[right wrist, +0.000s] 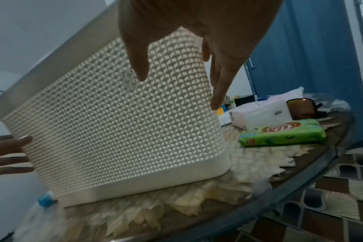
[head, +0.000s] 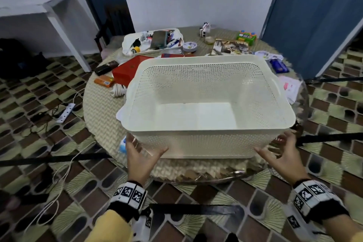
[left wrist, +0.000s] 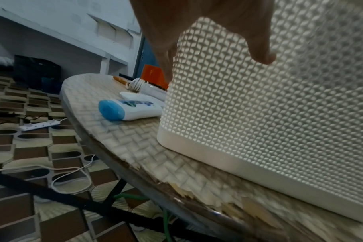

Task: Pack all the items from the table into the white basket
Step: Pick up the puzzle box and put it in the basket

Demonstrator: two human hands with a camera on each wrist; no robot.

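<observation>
The empty white perforated basket [head: 208, 125] stands on the round woven-topped table [head: 102, 108], near its front edge. My left hand [head: 145, 147] is open at the basket's front left corner, thumb against the front wall. My right hand [head: 279, 149] is open with spread fingers at the front right corner; whether it touches I cannot tell. Loose items lie around the basket: a blue-capped white bottle [left wrist: 129, 109], a coiled white cable [head: 118, 90], a red box [head: 127, 70], an orange pack [head: 104, 81], a green soap pack [right wrist: 282, 132], a tissue pack [right wrist: 261, 114] and sunglasses [right wrist: 303, 108].
At the back of the table are a white tray of pens [head: 128, 42], a tape roll [head: 189, 46], a magazine [head: 231, 47], a green toy [head: 246, 37] and a blue packet [head: 279, 66]. A power strip [head: 65, 113] and cables lie on the patterned floor to the left.
</observation>
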